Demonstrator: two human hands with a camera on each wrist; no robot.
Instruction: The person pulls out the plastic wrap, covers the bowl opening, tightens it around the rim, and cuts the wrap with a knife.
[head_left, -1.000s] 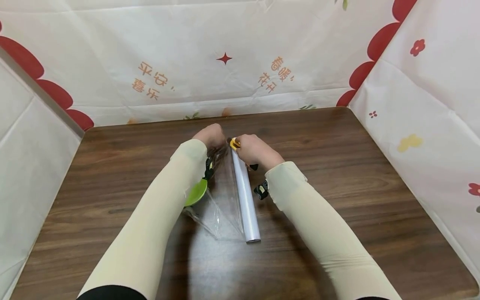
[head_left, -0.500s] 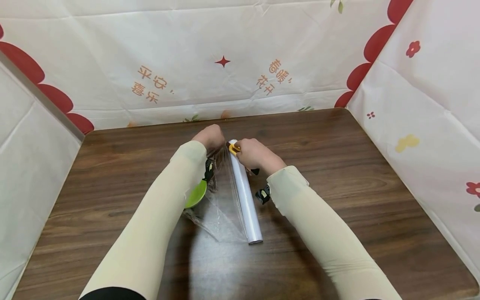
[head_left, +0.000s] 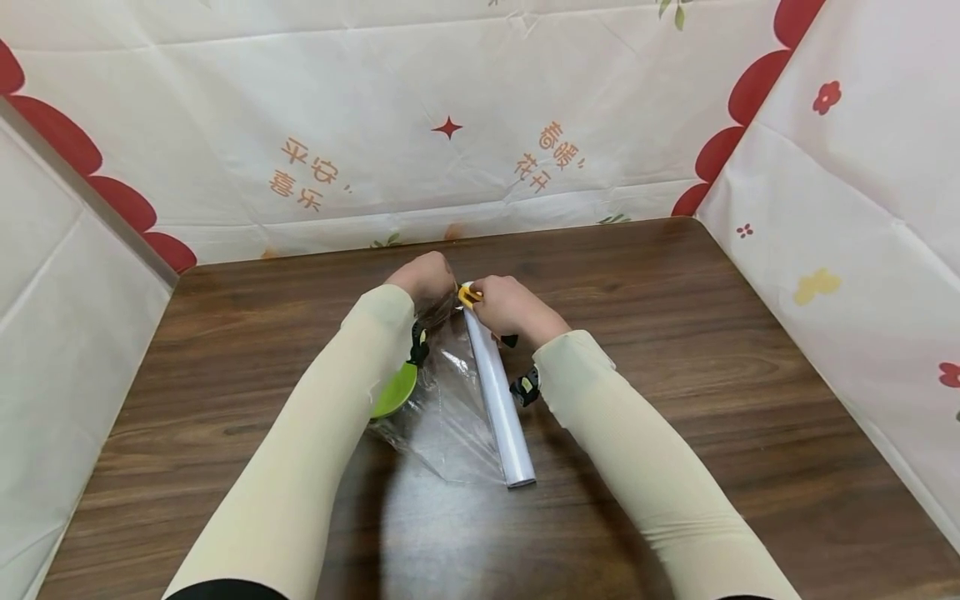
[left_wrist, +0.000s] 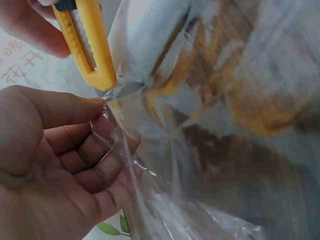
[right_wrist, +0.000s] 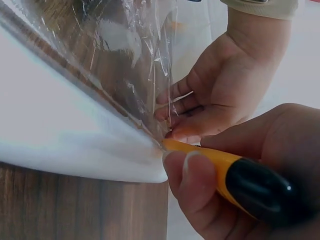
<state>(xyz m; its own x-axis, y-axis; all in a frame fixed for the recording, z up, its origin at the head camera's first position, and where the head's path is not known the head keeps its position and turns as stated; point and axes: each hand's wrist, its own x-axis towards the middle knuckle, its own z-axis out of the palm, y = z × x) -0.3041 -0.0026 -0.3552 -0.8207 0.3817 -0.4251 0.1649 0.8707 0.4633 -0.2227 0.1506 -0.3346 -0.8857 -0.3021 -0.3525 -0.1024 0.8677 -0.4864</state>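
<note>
My left hand (head_left: 426,277) pinches the edge of a clear sheet of cling film (left_wrist: 175,175) between thumb and fingers. In my right hand (head_left: 512,308) is a yellow utility knife (right_wrist: 215,161) with a black end piece, its front tip right at the film beside the left thumb. The white roll of cling film (head_left: 498,400) lies lengthwise on the table, its far end under the knife and right hand. From the roll the film stretches left, wrinkled, over toward a green bowl (head_left: 396,392), which the left forearm partly hides.
The brown wood-grain table (head_left: 712,400) bears all of this. A white patterned cloth (head_left: 375,100) rises behind its back edge, and another cloth (head_left: 847,208) runs along the right side. Black wrist cameras (head_left: 526,385) sit under both wrists.
The roll's near end has shifted slightly to the right, and the film beside it lies more spread out and wrinkled. Both hands stay close together at the roll's far end.
</note>
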